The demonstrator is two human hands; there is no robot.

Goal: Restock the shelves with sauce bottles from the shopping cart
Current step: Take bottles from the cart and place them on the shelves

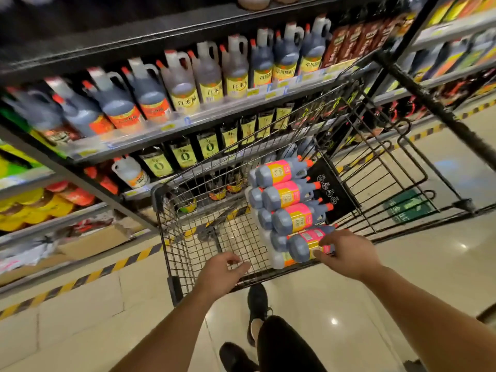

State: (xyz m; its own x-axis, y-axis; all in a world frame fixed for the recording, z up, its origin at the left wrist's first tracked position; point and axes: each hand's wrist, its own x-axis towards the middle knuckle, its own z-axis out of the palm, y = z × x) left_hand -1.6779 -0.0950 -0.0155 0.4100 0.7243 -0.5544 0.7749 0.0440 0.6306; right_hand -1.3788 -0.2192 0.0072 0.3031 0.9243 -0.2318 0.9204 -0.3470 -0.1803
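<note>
A black wire shopping cart (204, 232) stands in front of me. Several dark sauce bottles with pink and yellow labels and orange caps (287, 194) lie stacked along its right side. My right hand (346, 253) is closed around the nearest bottle (303, 244), at the cart's near right corner. My left hand (220, 272) rests on the cart's near rim, fingers curled over the wire, holding no bottle. The shelves (166, 127) to the left and ahead carry rows of similar jug bottles with orange caps.
Lower shelves hold dark glass bottles with yellow labels (185, 155). A cardboard box (91, 242) sits at floor level on the left. Yellow and black hazard tape (80, 280) runs along the shelf base. My legs and black shoes (257, 310) are below the cart.
</note>
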